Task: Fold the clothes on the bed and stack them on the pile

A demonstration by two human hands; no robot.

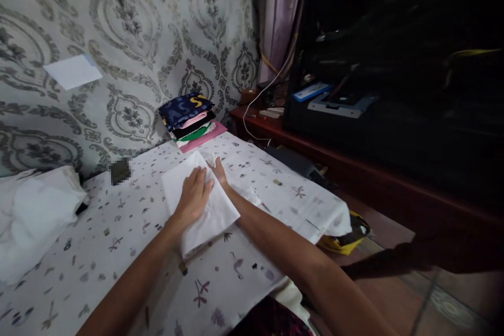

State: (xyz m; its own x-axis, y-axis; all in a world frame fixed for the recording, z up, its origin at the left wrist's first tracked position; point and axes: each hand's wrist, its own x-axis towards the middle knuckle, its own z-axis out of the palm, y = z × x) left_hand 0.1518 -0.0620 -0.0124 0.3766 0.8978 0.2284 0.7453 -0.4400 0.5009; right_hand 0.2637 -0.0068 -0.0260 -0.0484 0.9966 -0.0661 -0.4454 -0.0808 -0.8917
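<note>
The fingers of my left hand (193,194) lie extended, only narrowly parted, across the top of a folded white cloth (214,212), directly beneath them; I'd judge the flat palm is there to hold the layers down. My right hand (219,172) is just beside them at the cloth's right edge, thumb raised. Its other fingers are mostly hidden, so I cannot tell whether they pinch the edge or merely brace it, though that spot would suit squaring the side.

Beyond my fingers, by the wall, sits a stack of folded clothes (185,115) (a navy piece with yellow lettering on top), probably put there to leave room to work. Well to their left lies a loose white heap (39,215).

Under everything spreads a white patterned sheet (94,252), its corner hanging over on the right, perhaps on a bed. Ahead of my fingers rises damask-style wallpaper (126,26); to their right stand a reddish wooden cabinet (338,163) and a big dark screen (413,63), with floor tiles (452,307) below
</note>
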